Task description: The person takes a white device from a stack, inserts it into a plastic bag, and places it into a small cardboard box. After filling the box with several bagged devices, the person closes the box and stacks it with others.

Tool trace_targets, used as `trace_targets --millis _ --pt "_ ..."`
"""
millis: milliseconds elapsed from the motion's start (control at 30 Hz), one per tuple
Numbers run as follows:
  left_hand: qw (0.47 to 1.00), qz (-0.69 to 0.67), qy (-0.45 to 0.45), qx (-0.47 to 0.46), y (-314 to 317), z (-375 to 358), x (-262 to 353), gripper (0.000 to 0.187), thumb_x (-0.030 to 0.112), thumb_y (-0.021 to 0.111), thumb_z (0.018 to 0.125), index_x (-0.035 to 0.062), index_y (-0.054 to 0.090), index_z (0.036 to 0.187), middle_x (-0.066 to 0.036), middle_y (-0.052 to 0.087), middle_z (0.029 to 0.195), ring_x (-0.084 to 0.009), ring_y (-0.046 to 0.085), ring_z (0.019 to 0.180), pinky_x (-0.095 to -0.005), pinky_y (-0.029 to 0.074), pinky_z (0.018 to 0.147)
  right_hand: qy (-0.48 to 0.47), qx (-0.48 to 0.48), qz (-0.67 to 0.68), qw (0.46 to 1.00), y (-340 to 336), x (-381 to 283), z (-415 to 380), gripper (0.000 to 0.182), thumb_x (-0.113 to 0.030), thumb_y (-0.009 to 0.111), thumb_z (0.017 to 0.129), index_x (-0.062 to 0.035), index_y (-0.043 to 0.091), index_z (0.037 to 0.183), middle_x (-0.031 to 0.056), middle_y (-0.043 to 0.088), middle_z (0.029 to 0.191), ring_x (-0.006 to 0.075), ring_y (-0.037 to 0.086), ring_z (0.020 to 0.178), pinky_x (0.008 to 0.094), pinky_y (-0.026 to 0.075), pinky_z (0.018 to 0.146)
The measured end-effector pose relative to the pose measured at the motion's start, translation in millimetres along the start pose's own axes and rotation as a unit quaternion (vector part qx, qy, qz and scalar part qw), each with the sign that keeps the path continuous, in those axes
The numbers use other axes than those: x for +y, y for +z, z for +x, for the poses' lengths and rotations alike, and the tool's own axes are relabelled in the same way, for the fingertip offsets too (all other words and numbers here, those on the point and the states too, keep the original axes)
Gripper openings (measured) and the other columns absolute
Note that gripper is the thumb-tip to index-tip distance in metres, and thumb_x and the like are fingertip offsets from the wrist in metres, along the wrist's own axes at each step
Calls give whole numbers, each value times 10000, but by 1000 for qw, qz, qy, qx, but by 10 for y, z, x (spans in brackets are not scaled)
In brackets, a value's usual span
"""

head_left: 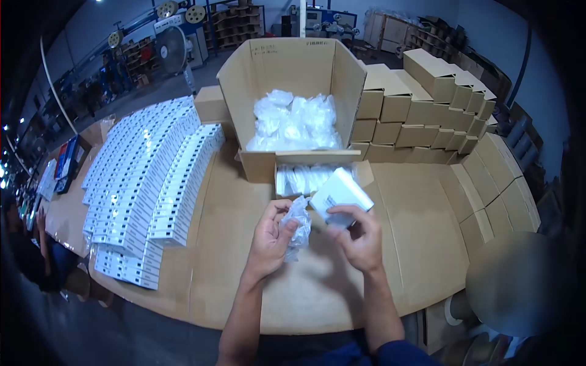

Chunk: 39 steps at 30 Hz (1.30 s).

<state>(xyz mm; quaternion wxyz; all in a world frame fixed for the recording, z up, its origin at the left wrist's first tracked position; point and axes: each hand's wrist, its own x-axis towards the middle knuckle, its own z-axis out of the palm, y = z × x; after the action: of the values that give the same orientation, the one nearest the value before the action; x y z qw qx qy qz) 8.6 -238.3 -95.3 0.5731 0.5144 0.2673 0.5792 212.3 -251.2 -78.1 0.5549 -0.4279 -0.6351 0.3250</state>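
Observation:
My left hand [267, 247] pinches a crumpled clear plastic bag [298, 230] between thumb and fingers. To its right, my right hand [364, 247] grips a flat white box [342, 192] with small print on its face, tilted above the table. Just beyond both hands sits a small open carton [365, 172] with several white, plastic-wrapped pieces [299, 180] inside; the white box partly covers it. Behind that, a tall open carton [293, 64] holds a heap of clear plastic bags [296, 122].
Long rows of small white boxes [140, 177] are stacked on the left of the cardboard-covered table [274, 305]. Brown cartons [421, 116] are piled at the back right, with more along the right edge [488, 183]. Another person [36, 250] sits at far left. A fan [172, 50] stands behind.

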Motion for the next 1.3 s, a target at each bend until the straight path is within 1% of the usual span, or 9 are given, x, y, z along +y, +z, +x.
trace_targets --millis 100,200,367,633,733,967,1100,1233,1300 --pt "1000 2 -22 13 109 -226 -109 309 217 619 1067 34 478 1272 -37 683 1039 -64 616 892 -220 491 773 -46 -24 -64 997 186 -147 -312 352 -127 886 795 -14 737 1093 72 598 1064 170 628 985 292 522 814" --pt "998 -2 -39 49 95 -368 -279 279 216 632 1061 21 516 1224 -57 688 1045 -81 635 912 -248 521 783 102 11 -13 995 382 58 -571 300 -113 874 802 9 740 1041 62 594 1034 142 597 979 286 501 805" --pt "967 -181 -57 171 119 -446 -268 190 213 630 1062 63 532 1000 -30 648 935 -79 638 832 -264 569 772 66 57 40 995 416 163 -719 259 -203 691 1026 48 738 983 60 627 1046 102 567 817 273 471 675" --pt "966 -165 -84 180 176 -718 -532 216 178 592 1081 96 489 910 1 598 876 -39 551 761 -237 510 697 197 149 271 930 394 318 -758 360 -265 628 1069 60 719 944 23 619 889 95 557 876 258 467 769" --pt "966 -162 -66 190 199 -814 -659 227 164 589 1082 100 474 896 1 592 891 -45 541 796 -243 503 741 160 150 260 940 340 467 -768 340 -307 634 1060 20 721 1025 16 672 913 83 596 801 248 491 732" --pt "959 -154 -17 236 202 -862 -825 259 126 569 1086 104 447 858 -3 559 878 -63 525 824 -268 497 766 254 -10 54 966 340 355 -868 172 -62 772 924 37 747 1063 121 589 1279 166 593 1133 279 506 920" --pt "948 -178 39 260 43 -785 -690 233 140 569 1086 89 474 880 -38 560 900 -119 562 900 -298 519 795 66 -6 29 997 350 477 -842 146 -69 756 924 11 754 1045 157 582 1361 245 631 1120 335 512 927" --pt "944 -206 -46 253 -17 -773 -505 169 175 641 1052 22 570 1060 -55 620 1006 -133 609 988 -282 523 832 91 21 -32 995 327 406 -802 175 -133 730 962 41 751 960 203 597 1342 262 648 1109 342 513 927" --pt "977 -3 -111 183 -35 -826 -477 158 171 639 1052 24 584 1043 -35 628 979 -100 601 940 -260 510 804 63 28 -55 996 363 425 -795 221 -163 719 979 54 754 955 221 614 1306 271 653 1090 352 514 922"
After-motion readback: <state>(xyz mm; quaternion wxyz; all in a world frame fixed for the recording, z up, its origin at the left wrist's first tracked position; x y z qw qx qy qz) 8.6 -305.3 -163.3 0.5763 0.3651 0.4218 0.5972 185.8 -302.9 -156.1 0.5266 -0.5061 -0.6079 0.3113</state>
